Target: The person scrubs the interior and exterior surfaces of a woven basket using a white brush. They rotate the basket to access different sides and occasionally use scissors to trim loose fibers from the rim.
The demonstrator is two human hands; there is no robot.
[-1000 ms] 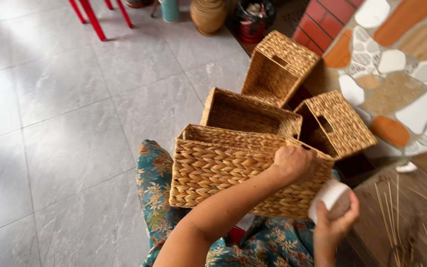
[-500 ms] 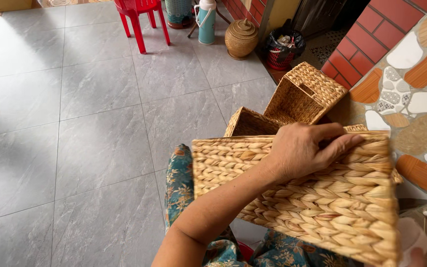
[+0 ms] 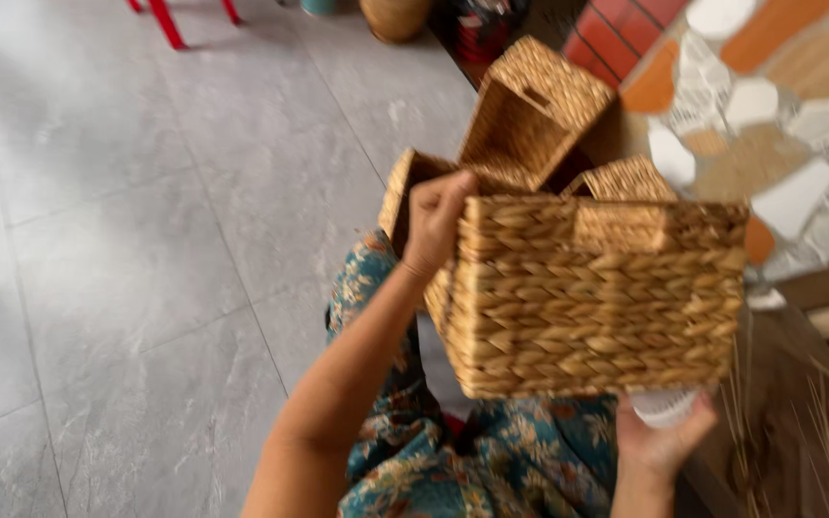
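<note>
Head view shows the left hand (image 3: pixel 437 219) clamped on the rim of a large rectangular woven straw basket (image 3: pixel 592 297) lifted above the lap, the right hand (image 3: pixel 662 443) beneath it gripping a white roll (image 3: pixel 666 407), so the one-sided hold could let it tip.

Bare left forearm, no sleeve, no watch or rings visible, left hand (image 3: pixel 437 223) bare, right hand (image 3: pixel 662 443) bare, teal floral-print garment (image 3: pixel 491 465) over lap with orange and cream motifs

Left hand (image 3: pixel 437 223) raised with fingers clenched, forearm stretched forward; right hand (image 3: pixel 662 443) low, palm up, fingers cupped
</note>
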